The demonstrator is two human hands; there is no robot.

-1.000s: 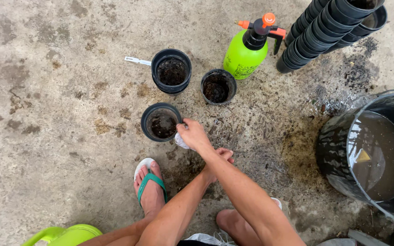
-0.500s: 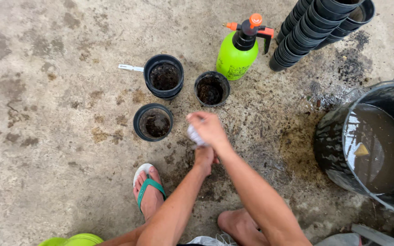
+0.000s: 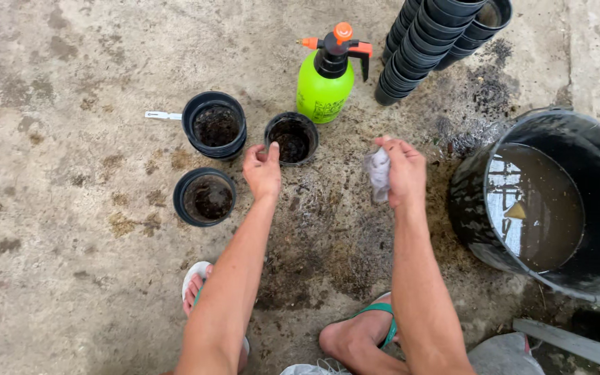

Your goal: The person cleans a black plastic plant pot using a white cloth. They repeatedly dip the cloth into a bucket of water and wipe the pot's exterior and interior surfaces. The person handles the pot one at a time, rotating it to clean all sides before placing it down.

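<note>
Pot (image 3: 291, 138) rim under left hand (image 3: 263, 171); right hand (image 3: 403, 170) clutching cloth (image 3: 378, 171).

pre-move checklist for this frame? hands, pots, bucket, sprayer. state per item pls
1. Left hand on the rim of the small black pot: ok, fingers at the near edge.
2. Right hand holding the pale crumpled cloth: ok, gripped.
3. Small black pot upright: ok, dark soil residue inside.
4. Two other pots, upper and lower, upright and apart from the hands: ok.
5. Green spray bottle standing clear of both hands: ok, but close behind the small pot.
6. Black bucket of murky water steady: cannot tell; it sits upright at the right.
</note>
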